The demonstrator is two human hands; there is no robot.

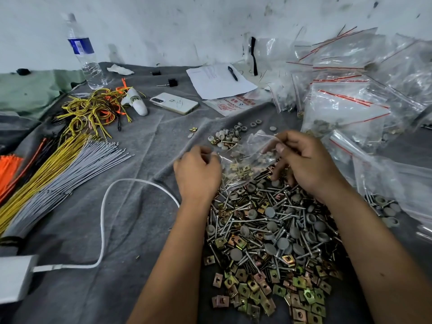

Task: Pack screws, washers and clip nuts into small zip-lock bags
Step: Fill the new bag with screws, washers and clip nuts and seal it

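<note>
The left hand (197,175) has its fingers curled, pinching one edge of the small clear zip-lock bag (245,157), which hangs slack over the far end of the heap of silver screws, grey round washers and brass-coloured square clip nuts (271,232) on the grey cloth-covered tabletop (131,230). The right hand (306,164) pinches the opposite lip between thumb and forefinger, its other fingers reaching down to the heap. The film looks thin, slippery and limp, so I'd hold it at the mouth; the hardware is hard, sharp-tipped and heavy together, liable to pierce it.
</note>
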